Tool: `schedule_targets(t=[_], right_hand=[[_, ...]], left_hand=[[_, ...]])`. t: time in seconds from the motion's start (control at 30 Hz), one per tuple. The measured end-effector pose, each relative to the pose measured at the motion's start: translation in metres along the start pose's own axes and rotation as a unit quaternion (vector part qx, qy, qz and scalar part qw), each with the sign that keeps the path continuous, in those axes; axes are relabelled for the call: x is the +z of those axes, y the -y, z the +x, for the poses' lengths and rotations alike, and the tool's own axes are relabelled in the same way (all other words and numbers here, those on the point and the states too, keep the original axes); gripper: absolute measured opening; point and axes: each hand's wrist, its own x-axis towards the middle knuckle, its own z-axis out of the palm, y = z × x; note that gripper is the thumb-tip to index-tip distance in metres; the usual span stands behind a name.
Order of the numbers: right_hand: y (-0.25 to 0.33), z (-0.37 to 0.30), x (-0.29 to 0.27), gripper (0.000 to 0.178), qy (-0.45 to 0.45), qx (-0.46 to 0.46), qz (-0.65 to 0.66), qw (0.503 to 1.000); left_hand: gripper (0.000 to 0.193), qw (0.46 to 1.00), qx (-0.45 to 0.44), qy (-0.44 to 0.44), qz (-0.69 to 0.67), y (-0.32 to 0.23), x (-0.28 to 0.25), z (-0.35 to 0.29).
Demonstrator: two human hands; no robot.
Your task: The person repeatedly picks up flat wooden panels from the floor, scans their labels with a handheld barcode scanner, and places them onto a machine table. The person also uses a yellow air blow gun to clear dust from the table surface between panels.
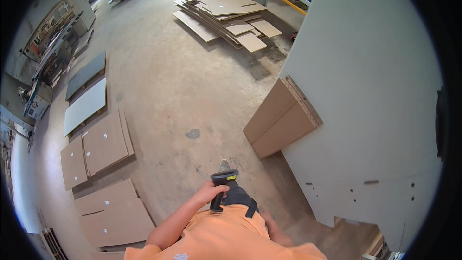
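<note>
My left hand [211, 191] is closed round the handle of a black handheld barcode scanner [224, 177] in front of my waist. The scanner has a wide head with a small yellow label, and its grip points down. My right arm hangs at my side. Only a part of my right hand [267, 217] shows past the orange shirt [226, 228], and its fingers cannot be made out. Below the scanner, one shoe [224, 164] is on the concrete floor [163, 106].
Brown boards [108, 142] lie in low stacks along the left, with a white panel [86, 107] and a grey panel [86, 75] beyond. A large pale machine [365, 91] stands close on the right; brown panels [284, 118] jut beside it. An uneven board pile [226, 12] lies ahead.
</note>
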Motion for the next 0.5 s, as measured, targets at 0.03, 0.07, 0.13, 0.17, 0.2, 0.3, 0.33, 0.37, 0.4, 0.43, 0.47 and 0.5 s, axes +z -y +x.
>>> schedule_targets(t=[0.03,0.07,0.13,0.17,0.2,0.3,0.33,0.37,0.4,0.43,0.47,0.5], right_hand=[[0.03,0.031,-0.019,0.031,0.041,0.02,0.044,0.998],[0.066,0.065,-0.041,0.028,0.073,0.079,0.064,0.992],[0.152,0.125,-0.092,0.026,0.088,0.0,-0.099,0.991],[0.208,0.156,-0.118,0.025,0.077,0.03,-0.178,0.981],[0.264,0.181,-0.144,0.029,0.032,-0.067,-0.293,0.953],[0.434,0.226,-0.194,0.032,-0.167,-0.196,0.002,0.966],[0.494,0.239,-0.208,0.029,-0.133,-0.2,0.041,0.97],[0.546,0.247,-0.221,0.029,-0.108,-0.23,0.074,0.964],[0.592,0.252,-0.231,0.029,-0.085,-0.261,0.113,0.955],[0.631,0.256,-0.236,0.03,-0.077,-0.276,0.128,0.949],[0.665,0.262,-0.24,0.031,-0.074,-0.295,0.149,0.941],[0.694,0.271,-0.246,0.032,-0.058,-0.317,0.18,0.93]], left_hand=[[0.031,0.999,-0.01,-0.019,-0.031,-0.016,-0.017,0.013],[0.031,0.997,-0.015,-0.039,-0.059,-0.033,-0.033,0.026],[0.029,0.989,-0.007,-0.125,-0.082,-0.072,-0.067,0.053],[0.029,0.988,-0.01,-0.14,-0.068,-0.091,-0.09,0.063],[0.029,0.985,-0.026,-0.161,-0.047,-0.11,-0.11,0.073],[0.026,0.976,0.023,-0.198,-0.087,-0.161,-0.16,0.12],[0.026,0.972,0.019,-0.213,-0.1,-0.179,-0.178,0.14],[0.026,0.97,0.022,-0.211,-0.115,-0.196,-0.193,0.163],[0.027,0.969,0.013,-0.217,-0.117,-0.214,-0.208,0.187],[0.026,0.973,0.009,-0.202,-0.114,-0.233,-0.225,0.212],[0.026,0.975,0.023,-0.187,-0.117,-0.253,-0.239,0.241],[0.026,0.977,0.023,-0.179,-0.111,-0.276,-0.255,0.27]])
